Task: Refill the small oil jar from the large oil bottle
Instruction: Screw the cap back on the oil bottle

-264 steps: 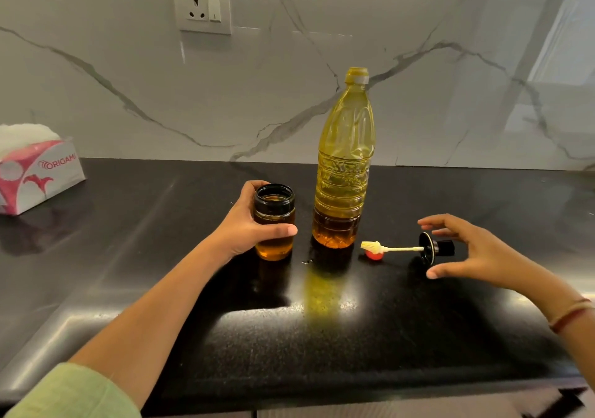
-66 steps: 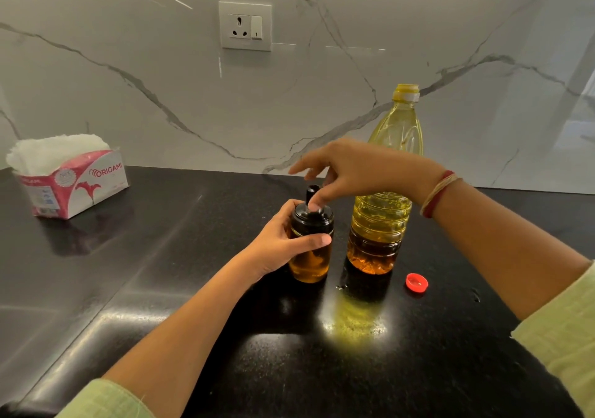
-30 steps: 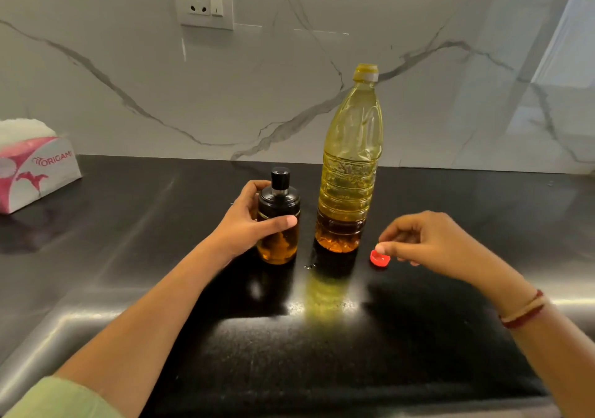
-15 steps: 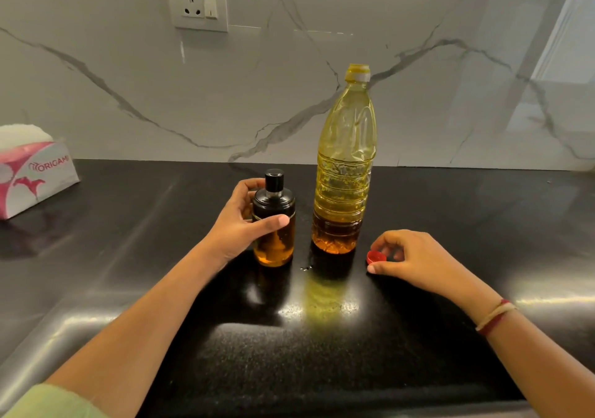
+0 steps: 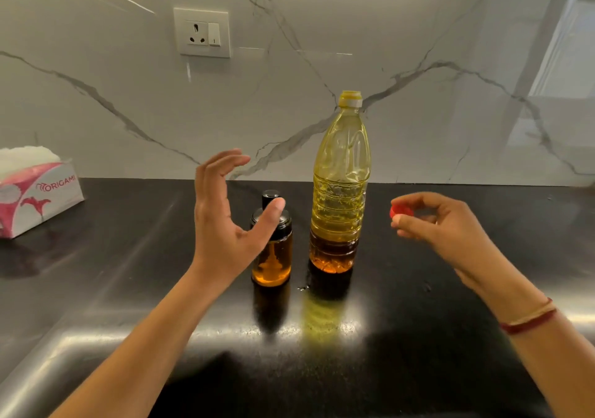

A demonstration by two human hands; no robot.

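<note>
Left hand (image 5: 219, 231) has let go of the small oil jar (image 5: 272, 258). Half a second ago it was wrapped round the glass; now it is lifted, fingers spread and relaxed, holding nothing. Its thumb crosses in front of the jar's black lid (image 5: 273, 224) in this view; whether they touch I cannot tell.

Right hand (image 5: 441, 227) is up off the bench (image 5: 418, 337), where it was resting before. It pinches the red cap (image 5: 400, 210) between thumb and fingertips, in the air to the right of the large oil bottle (image 5: 339, 198).

The jar is in the same spot, upright on the bench just left of the bottle, lid on, amber oil inside. In the oldest frame that lid lay on the bench.

The bottle has not moved: upright, mouth uncapped, a dark oil layer near the base, and a few drops on the bench at its foot.

A thread band (image 5: 529, 319) sits on the right wrist. The tissue box (image 5: 35, 198) is at far left by the marble wall (image 5: 450, 47), and the wall socket (image 5: 202, 33) is above.
</note>
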